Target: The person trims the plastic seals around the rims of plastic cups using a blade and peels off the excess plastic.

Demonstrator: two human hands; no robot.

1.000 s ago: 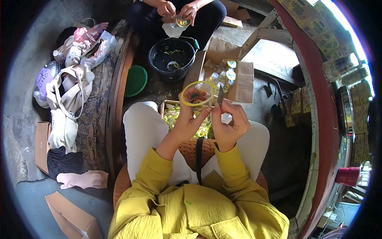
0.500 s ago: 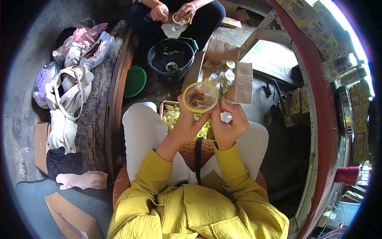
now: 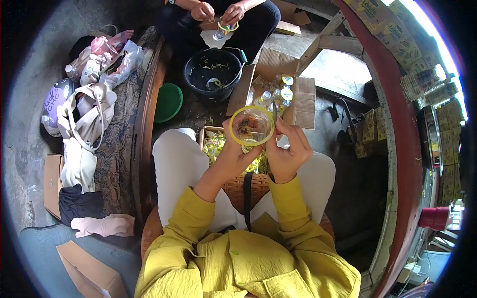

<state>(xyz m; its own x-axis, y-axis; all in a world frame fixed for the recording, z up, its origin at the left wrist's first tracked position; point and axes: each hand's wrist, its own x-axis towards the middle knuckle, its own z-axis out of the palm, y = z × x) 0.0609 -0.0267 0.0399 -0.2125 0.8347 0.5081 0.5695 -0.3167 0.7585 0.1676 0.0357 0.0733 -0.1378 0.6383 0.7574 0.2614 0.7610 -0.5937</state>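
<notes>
your yellow top [image 3: 238, 258] takes up the lower middle of the view, with your white trousers [image 3: 180, 156] spread to either side. across from you sits a person in dark trousers [image 3: 174, 25], both hands [image 3: 202, 12] at a small yellow-rimmed container. between you, to the right, an open cardboard box [image 3: 304, 102] holds several clear bottles [image 3: 286, 93]; just beside it, on its left, stands a black bucket [image 3: 211, 94] with pale scraps inside. a smaller box [image 3: 212, 128] of yellow-green strips [image 3: 212, 145] sits between your knees, partly hidden behind your arms. a green disc [image 3: 169, 103] lies left of the bucket. your left hand [image 3: 231, 153] is curled round the side of a clear tub [image 3: 246, 143], held above the strips, its yellow rim towards you. your right hand [image 3: 290, 153] pinches a narrow blade [image 3: 275, 111], pointing away from you, at the tub's right edge; you cannot tell whether it touches the rim.
</notes>
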